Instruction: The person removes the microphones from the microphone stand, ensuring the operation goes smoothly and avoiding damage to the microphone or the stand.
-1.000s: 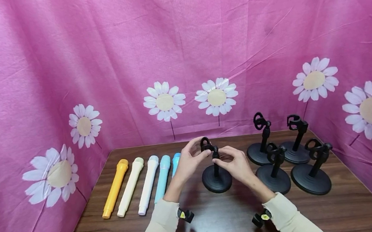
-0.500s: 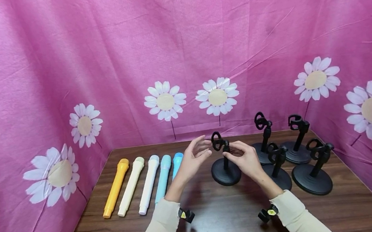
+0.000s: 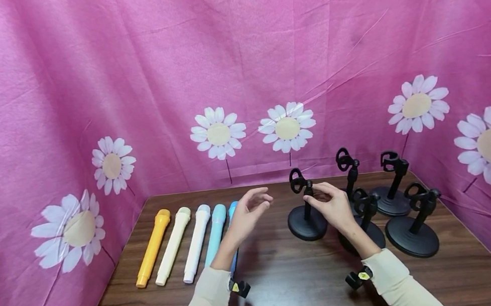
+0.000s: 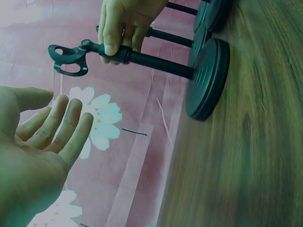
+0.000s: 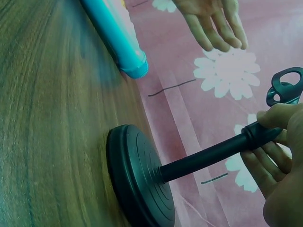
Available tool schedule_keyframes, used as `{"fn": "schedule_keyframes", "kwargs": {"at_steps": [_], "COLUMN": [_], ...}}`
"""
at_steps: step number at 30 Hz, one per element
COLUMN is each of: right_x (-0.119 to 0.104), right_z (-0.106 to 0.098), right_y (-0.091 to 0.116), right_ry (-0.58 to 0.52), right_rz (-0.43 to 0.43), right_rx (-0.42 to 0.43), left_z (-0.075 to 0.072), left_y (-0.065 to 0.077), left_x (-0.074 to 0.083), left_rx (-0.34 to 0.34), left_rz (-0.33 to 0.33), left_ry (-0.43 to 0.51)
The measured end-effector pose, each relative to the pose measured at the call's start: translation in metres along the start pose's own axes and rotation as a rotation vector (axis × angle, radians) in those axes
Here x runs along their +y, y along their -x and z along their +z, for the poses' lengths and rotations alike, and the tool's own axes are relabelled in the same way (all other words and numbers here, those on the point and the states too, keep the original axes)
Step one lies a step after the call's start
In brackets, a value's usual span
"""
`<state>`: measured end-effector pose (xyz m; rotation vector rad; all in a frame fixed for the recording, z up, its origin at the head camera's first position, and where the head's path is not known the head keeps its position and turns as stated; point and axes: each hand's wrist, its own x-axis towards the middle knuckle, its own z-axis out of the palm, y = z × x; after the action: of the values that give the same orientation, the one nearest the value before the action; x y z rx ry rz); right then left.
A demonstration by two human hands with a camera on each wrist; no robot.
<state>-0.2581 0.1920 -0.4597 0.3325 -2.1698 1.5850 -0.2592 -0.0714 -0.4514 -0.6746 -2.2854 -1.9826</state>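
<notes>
My right hand (image 3: pixel 333 208) pinches the upper post of a black microphone stand (image 3: pixel 307 224), thumb on one side and fingers on the other. The stand is upright, with its round base close over the table and its clip tilted at the top; the right wrist view shows the grip just under the clip (image 5: pixel 286 85). Left of it, my left hand (image 3: pixel 248 216) is held in the air with relaxed, slightly bent fingers and nothing in them. In the left wrist view a gap shows between the left hand's fingertips (image 4: pixel 85 122) and the stand.
Several more black microphone stands (image 3: pixel 411 232) stand at the right, one partly behind my right hand. At the left, several microphones lie in a row: orange (image 3: pixel 153 249), cream (image 3: pixel 172 247), white (image 3: pixel 196 244) and blue (image 3: pixel 215 234). A pink flowered curtain (image 3: pixel 233 48) hangs behind the wooden table (image 3: pixel 279 290).
The right hand has carried the stand to the right, towards the other stands. The left hand has let go of its clip and drawn back to the left.
</notes>
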Motion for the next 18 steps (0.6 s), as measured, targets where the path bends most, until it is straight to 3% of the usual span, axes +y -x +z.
{"fn": "schedule_keyframes", "kwargs": {"at_steps": [7, 18], "right_x": [0.028, 0.030], "right_z": [-0.003, -0.002], "right_y": [-0.005, -0.003], "right_ry": [0.011, 0.069], "right_rz": [-0.007, 0.064], "right_rx": [0.032, 0.046], "left_z": [-0.009, -0.022], "left_y": [0.003, 0.012], "left_x": [-0.009, -0.021], "left_rx": [0.020, 0.030], "left_rz": [0.014, 0.000], "left_ry": [-0.014, 0.042]}}
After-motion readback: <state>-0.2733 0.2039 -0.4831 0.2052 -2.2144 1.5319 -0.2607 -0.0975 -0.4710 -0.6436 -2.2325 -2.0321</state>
